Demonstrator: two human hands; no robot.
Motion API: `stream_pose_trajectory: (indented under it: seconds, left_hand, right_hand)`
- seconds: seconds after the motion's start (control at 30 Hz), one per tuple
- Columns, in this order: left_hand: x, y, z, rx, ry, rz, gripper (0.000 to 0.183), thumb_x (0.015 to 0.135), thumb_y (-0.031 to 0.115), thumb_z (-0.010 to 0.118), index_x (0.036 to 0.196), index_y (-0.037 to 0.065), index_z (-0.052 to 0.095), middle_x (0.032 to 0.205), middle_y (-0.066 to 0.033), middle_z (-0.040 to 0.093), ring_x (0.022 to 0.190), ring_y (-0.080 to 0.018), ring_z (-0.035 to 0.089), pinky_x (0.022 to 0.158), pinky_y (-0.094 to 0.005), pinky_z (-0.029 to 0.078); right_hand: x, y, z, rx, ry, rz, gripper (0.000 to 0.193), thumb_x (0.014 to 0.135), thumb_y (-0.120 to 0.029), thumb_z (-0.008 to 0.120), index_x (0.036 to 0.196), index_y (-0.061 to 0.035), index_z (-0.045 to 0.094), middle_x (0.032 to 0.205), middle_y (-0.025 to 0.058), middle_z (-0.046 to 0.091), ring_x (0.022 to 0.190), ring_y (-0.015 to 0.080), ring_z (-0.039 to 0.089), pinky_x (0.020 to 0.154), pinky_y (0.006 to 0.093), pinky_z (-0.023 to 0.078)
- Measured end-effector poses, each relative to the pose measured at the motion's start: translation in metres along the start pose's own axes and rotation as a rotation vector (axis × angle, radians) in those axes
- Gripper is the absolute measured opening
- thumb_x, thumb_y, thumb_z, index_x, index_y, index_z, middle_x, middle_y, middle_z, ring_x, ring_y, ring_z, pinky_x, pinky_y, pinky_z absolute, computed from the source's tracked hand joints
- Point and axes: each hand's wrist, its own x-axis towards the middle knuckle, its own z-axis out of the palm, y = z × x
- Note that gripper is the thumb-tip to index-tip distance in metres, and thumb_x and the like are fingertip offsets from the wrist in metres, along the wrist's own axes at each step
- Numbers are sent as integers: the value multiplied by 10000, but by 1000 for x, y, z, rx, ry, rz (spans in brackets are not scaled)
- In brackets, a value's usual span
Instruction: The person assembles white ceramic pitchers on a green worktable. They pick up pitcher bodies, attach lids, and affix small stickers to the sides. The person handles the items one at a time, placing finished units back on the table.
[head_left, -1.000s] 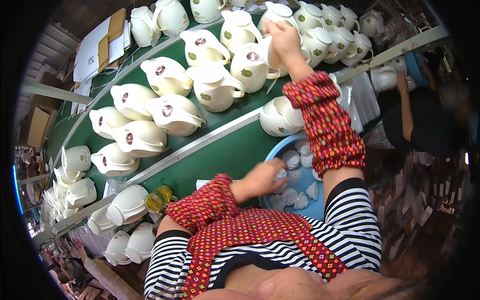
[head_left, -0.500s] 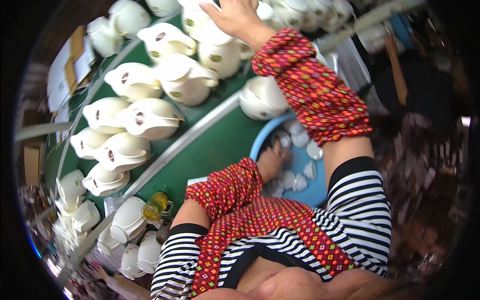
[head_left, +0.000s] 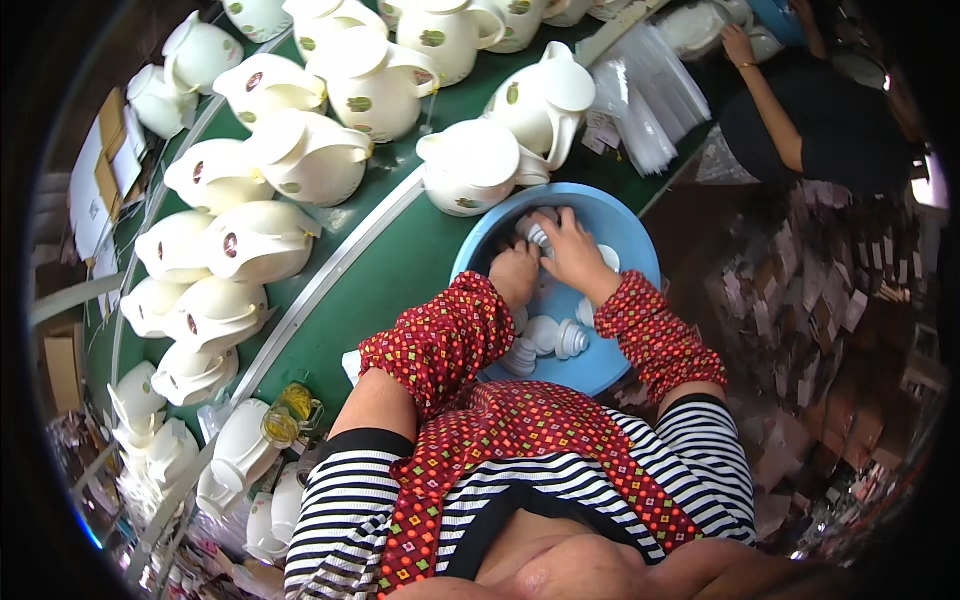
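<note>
Green conveyor table [head_left: 400,260] carries a blue basin [head_left: 630,235] of small white caps [head_left: 560,338]. Both hands reach inside: right hand [head_left: 575,255] closed around one cap at the far side, left hand [head_left: 515,275] curled beside it, grip unclear. Cream kettles [head_left: 480,165] stand beyond.

A long green work surface [head_left: 400,250] runs diagonally from the lower left to the upper right, split lengthwise by a pale raised rail [head_left: 330,280]. Rows of cream plastic kettle bodies [head_left: 250,240] crowd its far side. Flattened cardboard [head_left: 110,170] lies beyond its far edge at the left. Clear plastic bags [head_left: 640,110] are stacked near its upper right end, where another person in dark clothing [head_left: 820,120] works. The floor [head_left: 830,330] at the right is littered with scraps. Lighting is even and soft.
</note>
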Motion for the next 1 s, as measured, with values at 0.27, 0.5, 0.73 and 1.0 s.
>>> stream_pose_trajectory:
  seconds: [0.27,0.5,0.73,1.0]
  left_hand:
    - [-103,7,-110,-499,513,261,751,704,188,837,1336,-7,479,1147,-215,573,1028,-402,641,838,-461,575]
    - [-140,-211,-247,-186,1502,-3,811,689,12,814,1412,0,448,1178,-246,528,1060,-435,555,954,-476,498]
    - [-104,-348,-313,168,1280,-317,827,747,108,847,1462,105,431,1310,-250,473,1209,-457,500,1053,-499,464]
    - [-92,-380,-312,101,1064,-160,615,858,173,775,1384,31,489,1285,-219,546,1227,-405,548,1071,-448,469]
  right_hand:
    - [-3,41,113,-62,294,-141,532,932,-399,632,1427,-211,583,1358,178,536,1043,357,605,908,493,444]
    - [-5,22,77,-232,183,-205,701,804,-429,795,1350,-51,569,1285,144,587,1092,346,581,954,511,410]
    - [-7,13,76,-312,214,-108,663,836,-470,756,1353,-92,581,1285,144,584,1134,363,530,983,535,383]
    - [-11,12,65,-320,195,-93,655,859,-509,724,1367,-120,588,1289,180,563,1098,380,526,956,535,405]
